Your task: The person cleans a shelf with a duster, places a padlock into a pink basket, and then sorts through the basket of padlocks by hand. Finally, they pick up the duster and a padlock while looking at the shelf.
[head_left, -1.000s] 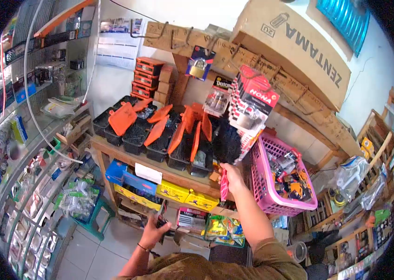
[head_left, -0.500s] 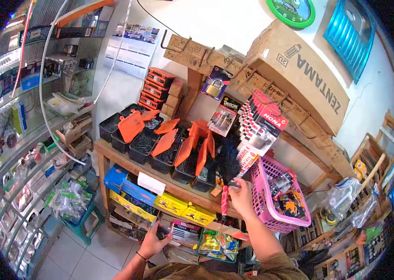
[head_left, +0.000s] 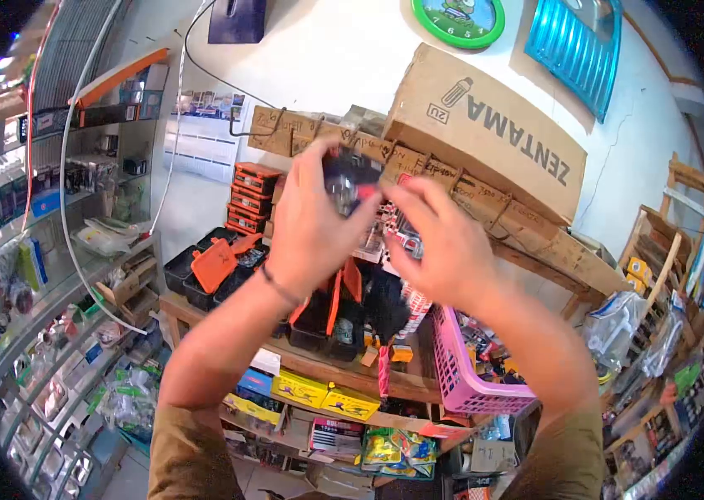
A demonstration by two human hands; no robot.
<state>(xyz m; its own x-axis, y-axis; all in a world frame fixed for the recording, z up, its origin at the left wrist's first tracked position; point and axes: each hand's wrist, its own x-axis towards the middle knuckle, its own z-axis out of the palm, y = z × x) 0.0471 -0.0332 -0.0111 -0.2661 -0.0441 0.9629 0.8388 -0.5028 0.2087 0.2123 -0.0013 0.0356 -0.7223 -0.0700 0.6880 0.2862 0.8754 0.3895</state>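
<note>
Both my hands are raised in front of the wooden hook rail (head_left: 285,133). My left hand (head_left: 314,229) grips a dark blister pack (head_left: 349,175) with a red spot on it, held up at the rail. My right hand (head_left: 444,246) pinches the pack's right edge with thumb and forefinger; the motion blur hides the exact hold. Behind the hands hang more carded padlock packs (head_left: 406,242), mostly hidden. A black feather duster (head_left: 387,304) with a red handle lies on the wooden shelf (head_left: 310,362) below, with no hand on it.
A large ZENTAMA cardboard box (head_left: 494,137) sits above the rail. Black bins with orange lids (head_left: 214,267) fill the shelf, and a pink basket (head_left: 452,371) stands at its right end. Glass display shelves (head_left: 44,292) run along the left. A green clock (head_left: 458,17) hangs high.
My right hand has let go of the duster, which now lies on the shelf. Both hands have risen from low down to the hook rail, the left one bringing a pack.
</note>
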